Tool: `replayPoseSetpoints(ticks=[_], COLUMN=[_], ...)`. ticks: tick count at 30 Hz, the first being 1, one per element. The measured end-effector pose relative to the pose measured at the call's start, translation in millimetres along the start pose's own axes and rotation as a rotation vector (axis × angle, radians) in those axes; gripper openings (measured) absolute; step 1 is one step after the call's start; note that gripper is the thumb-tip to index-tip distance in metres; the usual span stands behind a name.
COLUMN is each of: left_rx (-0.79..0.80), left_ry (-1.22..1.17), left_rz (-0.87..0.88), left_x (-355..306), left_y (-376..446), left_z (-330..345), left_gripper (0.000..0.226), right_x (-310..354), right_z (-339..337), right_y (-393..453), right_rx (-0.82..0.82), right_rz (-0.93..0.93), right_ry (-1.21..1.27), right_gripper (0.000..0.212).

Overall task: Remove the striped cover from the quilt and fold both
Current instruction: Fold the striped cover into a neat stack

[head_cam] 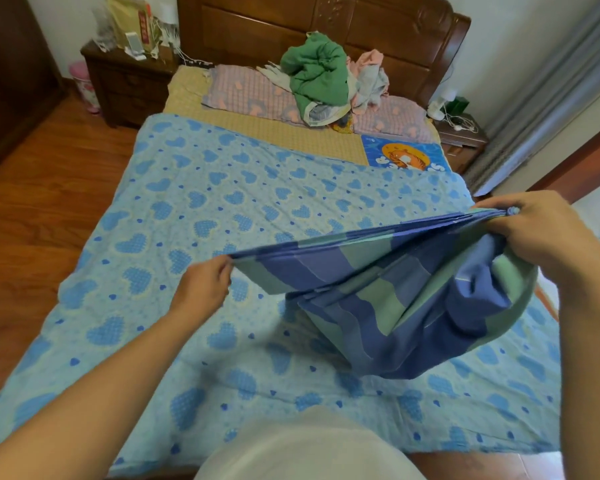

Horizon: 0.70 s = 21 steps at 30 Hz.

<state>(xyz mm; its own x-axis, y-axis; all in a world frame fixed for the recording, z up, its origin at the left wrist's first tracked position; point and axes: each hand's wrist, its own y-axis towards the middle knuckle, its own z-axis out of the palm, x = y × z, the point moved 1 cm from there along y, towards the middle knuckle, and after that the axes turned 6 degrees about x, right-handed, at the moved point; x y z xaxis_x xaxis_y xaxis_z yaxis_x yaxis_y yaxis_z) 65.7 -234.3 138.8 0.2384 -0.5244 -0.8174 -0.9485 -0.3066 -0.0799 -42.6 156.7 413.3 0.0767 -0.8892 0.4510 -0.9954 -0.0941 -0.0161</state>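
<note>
Striped cover (388,292) is off the quilt (194,216), held above it in stacked layers; layer count indeterminate, inner folds hidden. Its taut top edge runs left to right, rising toward the right; the remainder sags to the quilt. Left hand (203,289) pinches the left corner. Right hand (530,226) grips the bunched right end, fingertips partly hidden.
</note>
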Motion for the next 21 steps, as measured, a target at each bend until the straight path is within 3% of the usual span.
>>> replayPoseSetpoints(ticks=[2, 4, 6, 10, 14, 16, 18, 21], left_rx=[0.067, 0.178, 0.346, 0.648, 0.541, 0.535, 0.687, 0.923], left_ry=[-0.611, -0.951, -0.957, -0.687, -0.270, -0.382, -0.546, -0.875], left_rz=[-0.240, -0.282, -0.271, -0.283, -0.151, -0.325, -0.648, -0.850], left_x=[-24.0, -49.0, -67.4, -71.8, -65.7, -58.7, -48.6, -27.5], left_y=[38.6, 65.0, 70.5, 42.6, 11.7, -6.8, -25.8, -48.1], left_z=[-2.8, 4.5, 24.4, 86.7, 136.2, 147.2, 151.8, 158.6], left_gripper=[0.029, 0.033, 0.027, 0.025, 0.025, 0.014, 0.030, 0.046], right_x=[10.0, 16.0, 13.4, 5.3, 0.3, -1.1, -1.3, -3.1], right_z=[-1.3, -3.8, -10.7, -24.0, -32.4, -33.0, -31.5, -26.3], right_y=[-6.5, -14.2, -19.8, -31.7, -37.0, -37.8, -37.6, -33.3], right_rx=[0.145, 0.225, 0.201, 0.150, 0.076, 0.071, 0.069, 0.079], right_rz=[-0.099, -0.160, -0.176, -0.178, -0.148, -0.141, -0.128, -0.105], right_ry=[-0.057, -0.061, -0.019, 0.238, 0.344, 0.346, 0.357, 0.374], right_gripper=[0.041, 0.050, 0.052, 0.045, 0.041, 0.039, 0.039, 0.038])
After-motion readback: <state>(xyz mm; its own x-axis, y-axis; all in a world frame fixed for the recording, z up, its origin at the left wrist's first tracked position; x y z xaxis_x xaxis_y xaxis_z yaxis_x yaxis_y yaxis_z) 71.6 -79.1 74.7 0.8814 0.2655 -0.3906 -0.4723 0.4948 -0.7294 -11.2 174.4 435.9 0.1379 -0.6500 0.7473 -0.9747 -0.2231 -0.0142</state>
